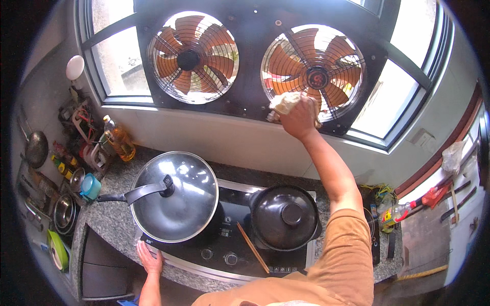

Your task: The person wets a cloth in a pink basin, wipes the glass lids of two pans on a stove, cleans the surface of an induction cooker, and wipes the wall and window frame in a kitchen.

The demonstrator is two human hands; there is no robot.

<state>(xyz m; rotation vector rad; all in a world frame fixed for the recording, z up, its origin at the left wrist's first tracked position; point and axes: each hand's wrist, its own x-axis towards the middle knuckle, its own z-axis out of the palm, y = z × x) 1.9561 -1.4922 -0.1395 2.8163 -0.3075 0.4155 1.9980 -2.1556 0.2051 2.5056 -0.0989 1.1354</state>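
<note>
My right hand (301, 118) is raised and grips a pale crumpled cloth (285, 102) against the lower left rim of the right exhaust fan (333, 65). That fan has orange blades behind a wire guard. A second exhaust fan (206, 72) of the same kind is mounted to its left. Low on the left, my left hand (150, 258) rests with fingers spread on the front left corner of the black cooktop (191, 254), holding nothing. Just beyond it stands a wok with a glass lid (183, 210). A black lidded pot (275, 225) sits on the cooktop's right side.
Wooden chopsticks (252, 248) lie on the cooktop between wok and pot. A bottle of yellow oil (120, 139) stands at the back left, near a blue container (90, 186). The wok's handle (111, 197) juts left. At right lies a plastic bottle (396, 214) with a red cap.
</note>
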